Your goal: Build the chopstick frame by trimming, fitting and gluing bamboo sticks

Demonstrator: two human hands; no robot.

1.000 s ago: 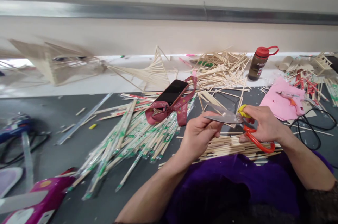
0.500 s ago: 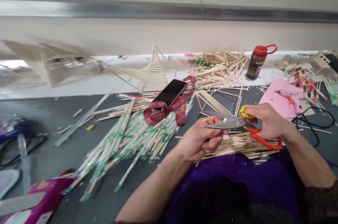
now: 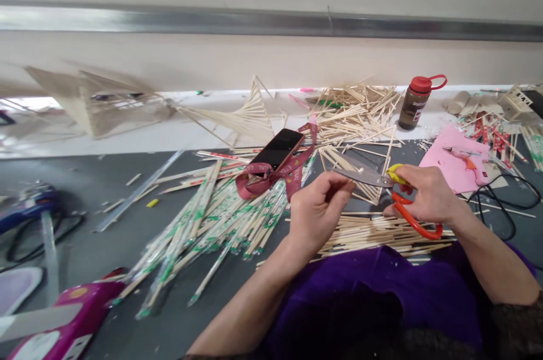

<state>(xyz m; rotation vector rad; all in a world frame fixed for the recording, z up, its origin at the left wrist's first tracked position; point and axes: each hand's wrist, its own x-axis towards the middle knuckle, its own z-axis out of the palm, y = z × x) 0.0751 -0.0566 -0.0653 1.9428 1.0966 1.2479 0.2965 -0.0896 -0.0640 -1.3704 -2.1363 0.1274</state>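
Note:
My right hand (image 3: 428, 196) is closed around a pair of scissors (image 3: 365, 177) with one yellow and one orange-red handle. The grey blades point left and stand partly apart. My left hand (image 3: 316, 210) is closed in a pinch beside the blade tips, holding a thin wooden stick that the fingers mostly hide. A small pale tip (image 3: 360, 170) shows at the blades, seemingly the stick's end. Under both hands, many loose wooden sticks (image 3: 382, 235) lie in a layer on the grey table (image 3: 224, 326), by a purple cloth (image 3: 352, 275) at my front.
Wrapped chopsticks (image 3: 203, 224) spread left of my hands, with a phone (image 3: 278, 149) and pink lanyard (image 3: 292, 179) on them. Behind are a stick pile (image 3: 360, 111), a stick model (image 3: 241, 119) and a red-capped bottle (image 3: 413, 105). Glue guns (image 3: 466, 159), (image 3: 29, 207) lie right and left.
The scissors have tilted, their blade tips now higher. My left hand has turned and its fingers have risen to the blade. The view has shifted slightly.

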